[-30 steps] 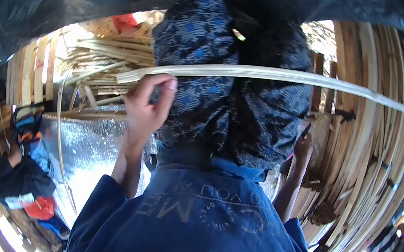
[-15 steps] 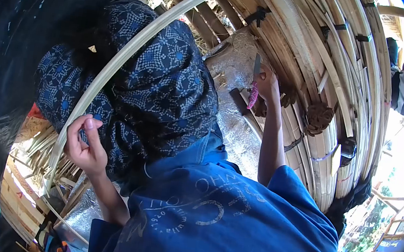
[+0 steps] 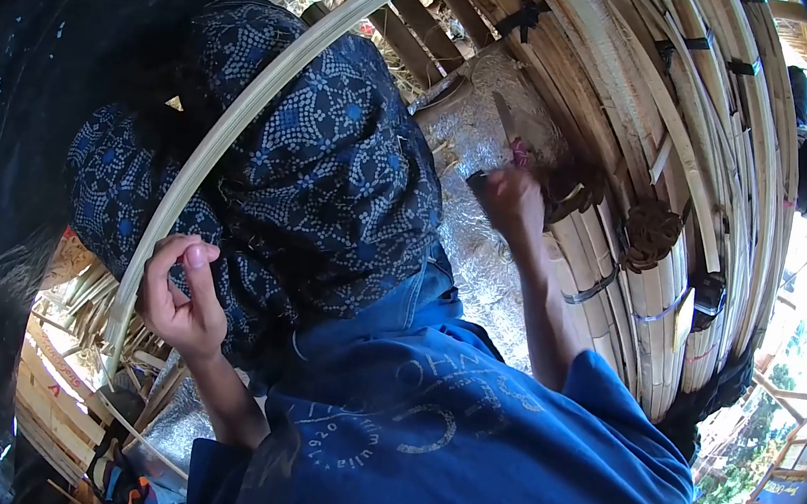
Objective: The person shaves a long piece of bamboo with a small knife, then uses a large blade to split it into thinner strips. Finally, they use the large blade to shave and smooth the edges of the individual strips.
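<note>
Strip: pale, long, bowed; left hand: grip curled against it; right hand: grip closed on knife

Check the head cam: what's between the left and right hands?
Head view, going from the left hand to the right hand: dark blue patterned cloth across the lap, then some silvery sheet.
</note>
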A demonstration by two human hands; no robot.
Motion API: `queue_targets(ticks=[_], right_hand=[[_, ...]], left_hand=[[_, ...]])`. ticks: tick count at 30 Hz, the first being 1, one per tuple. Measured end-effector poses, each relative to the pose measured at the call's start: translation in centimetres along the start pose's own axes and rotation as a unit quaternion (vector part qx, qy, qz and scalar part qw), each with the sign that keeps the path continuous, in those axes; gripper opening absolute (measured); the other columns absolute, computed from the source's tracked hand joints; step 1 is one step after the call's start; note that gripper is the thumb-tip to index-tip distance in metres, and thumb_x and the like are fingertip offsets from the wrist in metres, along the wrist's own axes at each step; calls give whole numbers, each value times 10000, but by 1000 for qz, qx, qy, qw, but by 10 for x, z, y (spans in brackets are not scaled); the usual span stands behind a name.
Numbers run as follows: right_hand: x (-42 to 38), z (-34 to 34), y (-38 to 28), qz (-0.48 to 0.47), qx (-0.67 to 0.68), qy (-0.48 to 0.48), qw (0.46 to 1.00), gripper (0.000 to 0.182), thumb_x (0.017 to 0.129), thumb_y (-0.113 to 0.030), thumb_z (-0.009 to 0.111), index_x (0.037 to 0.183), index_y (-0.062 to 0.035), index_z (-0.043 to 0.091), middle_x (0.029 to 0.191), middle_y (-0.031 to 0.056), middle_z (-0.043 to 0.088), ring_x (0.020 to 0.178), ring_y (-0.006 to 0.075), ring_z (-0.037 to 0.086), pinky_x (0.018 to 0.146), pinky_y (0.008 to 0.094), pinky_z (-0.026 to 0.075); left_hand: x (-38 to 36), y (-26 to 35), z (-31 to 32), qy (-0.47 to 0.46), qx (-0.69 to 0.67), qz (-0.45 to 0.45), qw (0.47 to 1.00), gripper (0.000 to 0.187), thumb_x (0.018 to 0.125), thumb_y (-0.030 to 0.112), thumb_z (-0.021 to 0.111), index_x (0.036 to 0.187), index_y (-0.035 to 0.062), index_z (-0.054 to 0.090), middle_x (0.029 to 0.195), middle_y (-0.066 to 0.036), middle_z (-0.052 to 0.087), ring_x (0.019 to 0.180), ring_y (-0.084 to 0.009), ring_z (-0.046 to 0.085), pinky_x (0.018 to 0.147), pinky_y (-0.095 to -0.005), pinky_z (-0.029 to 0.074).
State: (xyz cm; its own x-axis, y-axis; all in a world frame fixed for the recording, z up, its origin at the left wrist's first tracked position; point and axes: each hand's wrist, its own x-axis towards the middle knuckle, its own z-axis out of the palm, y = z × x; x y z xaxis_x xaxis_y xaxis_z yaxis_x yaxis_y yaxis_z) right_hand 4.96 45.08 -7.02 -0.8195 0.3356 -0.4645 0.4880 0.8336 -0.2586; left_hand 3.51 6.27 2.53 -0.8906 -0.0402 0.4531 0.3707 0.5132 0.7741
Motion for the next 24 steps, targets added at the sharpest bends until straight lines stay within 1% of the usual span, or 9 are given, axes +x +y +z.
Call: queue_targets(ticks=[2,4,6,8,13,19,22,23,24], right_hand=[[-51,24,12,32,-76,-17,996,379,816,-143,579,1176,-25,553,1211,250,522,1039,397,567,883,471,469],[-88,45,25,74,-72,69,992,488,794,-105,559,1269,-28,478,1284,244,462,1148,407,495,912,476,453],[-97,57,35,74,-59,66,993,611,764,-38,534,1358,-45,388,1337,249,395,1233,422,404,955,492,420],[-99,78,42,17,-137,176,975,656,749,9,511,1386,-37,364,1334,252,390,1258,425,366,993,509,378],[-106,89,38,69,-124,157,977,727,785,-8,554,1454,-116,290,1410,215,275,1326,400,268,960,548,348],[-120,90,48,125,-90,86,984,507,890,-135,535,1361,-58,365,1225,245,447,1148,411,442,895,549,375],[-127,101,74,27,30,93,995,459,917,-166,516,1324,-8,376,1163,269,481,1081,430,494,847,508,404],[-128,104,77,-22,-13,141,990,379,945,-218,489,1229,28,440,973,245,557,889,374,587,724,442,461],[-124,97,72,-29,-16,141,989,379,945,-218,489,1229,28,440,973,245,557,889,374,587,724,442,461]], left_hand=[[-2,-1,2,-15,3,-8,1000,78,911,5,558,950,-55,589,725,-102,635,640,-181,616,618,-284,516],[-3,-2,6,-17,2,-10,1000,72,898,12,580,937,-44,603,712,-92,637,638,-194,619,624,-298,513],[2,-2,11,-68,5,52,996,79,916,-15,547,963,-64,589,738,-109,637,666,-168,605,657,-276,503],[10,2,13,-89,22,66,994,73,901,-24,556,951,-48,603,726,-107,640,677,-186,611,665,-294,509],[23,3,1,-78,-2,75,994,75,891,-25,567,950,-44,608,745,-109,645,682,-193,617,672,-295,506],[6,-12,-12,-30,16,23,999,64,861,36,642,918,6,647,759,-83,652,677,-203,629,593,-283,486],[-4,-15,-26,-22,41,4,999,70,866,41,636,926,6,641,787,-89,658,690,-208,633,601,-285,489],[-4,-14,-31,-11,54,-17,998,68,882,19,606,937,-17,624,793,-105,658,706,-197,636,623,-283,494],[-4,-15,-34,-1,64,-39,997,69,899,-2,576,949,-39,606,800,-121,658,723,-185,639,645,-282,498]])
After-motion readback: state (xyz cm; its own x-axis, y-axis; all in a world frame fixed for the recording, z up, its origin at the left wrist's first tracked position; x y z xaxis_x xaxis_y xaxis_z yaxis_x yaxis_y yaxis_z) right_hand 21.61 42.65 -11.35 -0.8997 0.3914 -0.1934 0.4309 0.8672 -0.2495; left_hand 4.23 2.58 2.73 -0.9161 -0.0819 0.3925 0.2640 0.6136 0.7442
